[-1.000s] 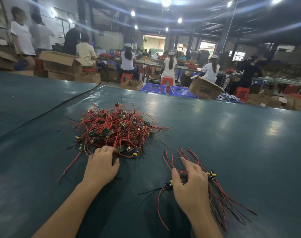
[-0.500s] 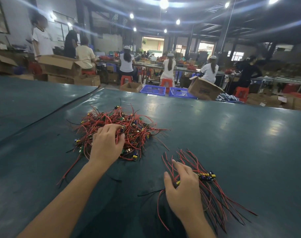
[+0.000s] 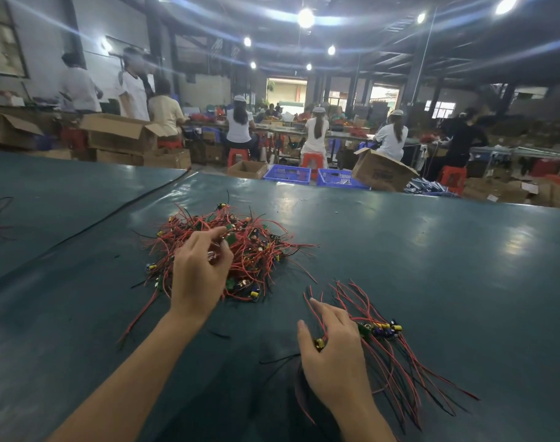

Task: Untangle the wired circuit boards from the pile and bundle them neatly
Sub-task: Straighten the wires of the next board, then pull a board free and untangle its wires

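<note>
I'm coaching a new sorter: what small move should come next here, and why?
Likely pinch one board and lift it slowly clear. The left hand curls its fingers into the tangled pile of red-wired green circuit boards, though a firm grip is not plain; the right hand rests with fingers spread on the aligned bundle of wired boards, pinning it.

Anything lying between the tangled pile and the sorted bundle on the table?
Nothing visible blocks it. Only bare green table separates the pile from the bundle under the right hand; a few loose red wire ends stray in.
</note>
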Demonstrator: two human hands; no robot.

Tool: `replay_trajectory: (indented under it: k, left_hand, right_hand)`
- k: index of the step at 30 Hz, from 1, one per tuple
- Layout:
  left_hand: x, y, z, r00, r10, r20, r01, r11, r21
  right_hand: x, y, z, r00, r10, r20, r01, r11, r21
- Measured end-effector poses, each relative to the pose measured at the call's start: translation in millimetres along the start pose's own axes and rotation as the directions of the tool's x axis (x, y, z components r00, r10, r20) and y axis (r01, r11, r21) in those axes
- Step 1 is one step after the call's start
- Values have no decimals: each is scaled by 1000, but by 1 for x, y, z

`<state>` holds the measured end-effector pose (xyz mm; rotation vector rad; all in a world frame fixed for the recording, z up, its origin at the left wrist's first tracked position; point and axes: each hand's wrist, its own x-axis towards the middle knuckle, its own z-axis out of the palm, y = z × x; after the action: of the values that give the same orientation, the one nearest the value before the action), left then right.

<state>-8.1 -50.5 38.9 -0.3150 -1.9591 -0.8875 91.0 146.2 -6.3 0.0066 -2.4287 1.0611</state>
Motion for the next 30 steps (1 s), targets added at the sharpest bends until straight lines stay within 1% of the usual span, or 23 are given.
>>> replay_trajectory:
  k: [2,4,6,7,8,10,12,14,16,17,18,19,20,21,22,23,25,27,29,30]
  left_hand:
    - [-22,8,-6,991,123,-46,-122,992,23]
    - [-43,15,-7,973,227,-38,-228,974,-13]
    - [-60,22,-5,949,312,43,-305,945,-117]
    - [-65,25,-5,931,352,90,-335,927,-166]
    - [-70,28,-5,916,382,124,-352,913,-206]
    - [-75,31,-3,902,397,169,-347,900,-264]
    - [-77,33,-2,904,379,198,-312,901,-303]
    - [-78,34,-2,913,354,201,-276,901,-334]
    - [-80,37,0,934,295,201,-203,902,-381]
    - [-82,40,2,954,209,213,-103,900,-424]
    - [-83,43,3,966,73,247,56,877,-478]
    - [-83,47,3,944,-86,318,253,808,-532]
    - [-83,50,3,881,-209,425,439,698,-566]
    - [-83,51,3,813,-277,511,564,590,-577]
    - [-83,51,4,775,-298,558,618,541,-570]
    - [-83,49,3,757,-286,587,633,543,-551]
    - [-82,48,1,755,-236,612,605,610,-512]
    - [-82,46,2,756,-240,609,598,633,-492]
    - [-82,46,3,736,-279,616,636,597,-489]
    - [-81,47,3,717,-307,626,671,549,-499]
  right_hand:
    - [-2,-3,3,1000,-7,1,7,996,86]
    - [-5,-8,5,1000,-13,-3,14,984,176]
    - [-6,-17,7,1000,20,-8,-16,944,329]
    - [-5,-22,8,998,57,4,-54,904,423]
    - [-2,-26,9,993,109,33,-111,856,506]
    - [6,-33,8,972,217,92,-227,758,611]
    - [14,-34,5,956,274,105,-276,717,641]
    - [16,-32,4,948,305,86,-284,699,656]
    - [10,-27,5,940,329,86,-300,685,663]
    - [6,-25,7,939,333,83,-303,689,659]
    - [2,-24,8,938,336,79,-303,693,654]
    - [-1,-23,9,937,341,75,-305,694,652]
    - [-4,-23,9,937,343,67,-301,695,653]
    - [-5,-23,9,941,333,53,-286,703,651]
    - [-7,-24,9,948,318,36,-266,722,639]
    - [-7,-24,8,952,306,20,-252,743,620]
    - [-8,-24,8,954,300,-2,-238,762,603]
    - [-8,-23,8,953,304,-5,-240,763,600]
    - [-8,-24,8,949,315,4,-252,751,610]
    - [-7,-24,8,944,329,9,-261,731,631]
